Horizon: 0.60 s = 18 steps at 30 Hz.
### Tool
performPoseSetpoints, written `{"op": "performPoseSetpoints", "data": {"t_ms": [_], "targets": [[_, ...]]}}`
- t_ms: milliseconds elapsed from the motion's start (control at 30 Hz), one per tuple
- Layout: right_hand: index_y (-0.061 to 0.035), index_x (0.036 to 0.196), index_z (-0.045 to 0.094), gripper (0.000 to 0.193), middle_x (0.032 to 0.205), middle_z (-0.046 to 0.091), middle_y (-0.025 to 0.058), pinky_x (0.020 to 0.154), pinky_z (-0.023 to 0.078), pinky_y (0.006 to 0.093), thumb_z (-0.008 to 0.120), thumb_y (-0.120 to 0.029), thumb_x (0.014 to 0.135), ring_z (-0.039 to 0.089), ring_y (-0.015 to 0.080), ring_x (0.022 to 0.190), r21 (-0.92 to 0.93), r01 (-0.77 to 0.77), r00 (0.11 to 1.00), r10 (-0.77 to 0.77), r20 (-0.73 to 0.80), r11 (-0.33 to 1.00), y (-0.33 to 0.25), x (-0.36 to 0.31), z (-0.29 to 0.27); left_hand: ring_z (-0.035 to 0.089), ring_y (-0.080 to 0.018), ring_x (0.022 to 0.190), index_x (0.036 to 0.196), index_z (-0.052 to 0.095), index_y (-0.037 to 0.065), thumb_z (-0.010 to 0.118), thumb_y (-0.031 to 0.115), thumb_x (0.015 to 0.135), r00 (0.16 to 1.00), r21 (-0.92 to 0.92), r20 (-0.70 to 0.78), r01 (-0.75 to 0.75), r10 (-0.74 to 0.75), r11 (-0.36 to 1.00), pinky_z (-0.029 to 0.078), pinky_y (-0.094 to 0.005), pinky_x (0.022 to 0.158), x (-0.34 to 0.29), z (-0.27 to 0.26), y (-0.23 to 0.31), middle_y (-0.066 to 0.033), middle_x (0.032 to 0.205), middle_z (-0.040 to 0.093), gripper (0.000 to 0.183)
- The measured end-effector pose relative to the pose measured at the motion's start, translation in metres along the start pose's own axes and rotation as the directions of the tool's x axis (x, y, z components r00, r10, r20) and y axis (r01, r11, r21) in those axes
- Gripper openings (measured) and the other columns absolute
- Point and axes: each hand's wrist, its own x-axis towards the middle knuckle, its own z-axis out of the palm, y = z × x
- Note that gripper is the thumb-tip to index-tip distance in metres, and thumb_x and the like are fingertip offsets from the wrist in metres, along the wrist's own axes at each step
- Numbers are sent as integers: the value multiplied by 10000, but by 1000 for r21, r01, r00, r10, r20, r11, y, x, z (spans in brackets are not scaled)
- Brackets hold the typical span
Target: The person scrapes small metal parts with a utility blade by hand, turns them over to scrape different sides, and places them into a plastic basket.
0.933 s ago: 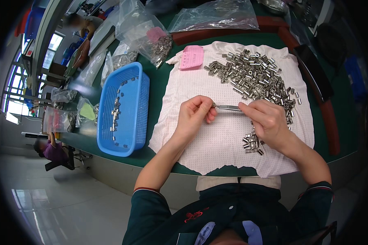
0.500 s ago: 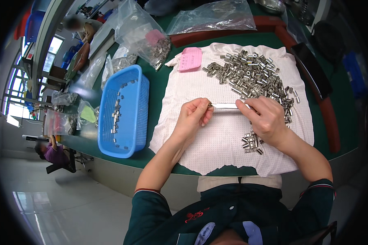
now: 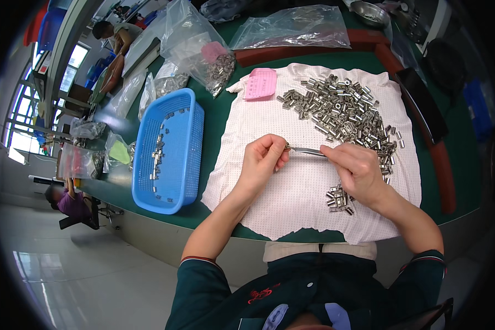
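Over the middle of a pale dotted cloth point(image 3: 313, 220), my left hand point(image 3: 265, 160) is closed, its thumb and forefinger pinching a small metal sleeve point(image 3: 287, 147), mostly hidden by the fingers. My right hand point(image 3: 358, 171) is closed round a slim metal blade-like tool point(image 3: 309, 151); its exact kind is unclear. The tool's tip points left and meets the piece at my left fingertips. Beyond my right hand spreads a large heap of short shiny metal sleeves point(image 3: 344, 107). A smaller group of metal sleeves point(image 3: 340, 199) lies just below that hand.
A blue plastic basket point(image 3: 196, 154) with some metal pieces stands at left. A pink paper tag point(image 3: 260, 84) lies on the cloth. Clear bags point(image 3: 291, 27) lie beyond; red-brown padded edging point(image 3: 444, 181) borders the right, with a black object point(image 3: 421, 102) on it. Other people sit far left.
The tool has turned: its broad bright face showed before, and now it shows a thin, darker edge, slanting slightly down to the right. Both hands stay nearly in place.
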Motion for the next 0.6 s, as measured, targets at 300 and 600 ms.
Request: {"op": "performPoseSetpoints", "data": {"t_ms": [300, 600], "targets": [[-22, 929, 637, 336, 700, 555, 71, 480, 448, 301, 555, 38, 609, 544, 194, 575, -237, 176, 983, -183, -8, 955, 3, 3, -3, 438, -47, 569, 791, 543, 19, 480, 163, 899, 996, 75, -16, -83, 85, 994, 355, -171, 514, -1, 1, -5, 3, 650, 513, 190], [-17, 932, 634, 317, 695, 566, 82, 488, 445, 307, 568, 40, 627, 554, 204, 581, -179, 140, 977, -165, -136, 974, 2, 6, -4, 423, -52, 560, 820, 539, 28, 475, 221, 908, 998, -69, 54, 41, -37, 997, 337, -178, 518, 1, -3, -1, -1, 648, 502, 223]]}}
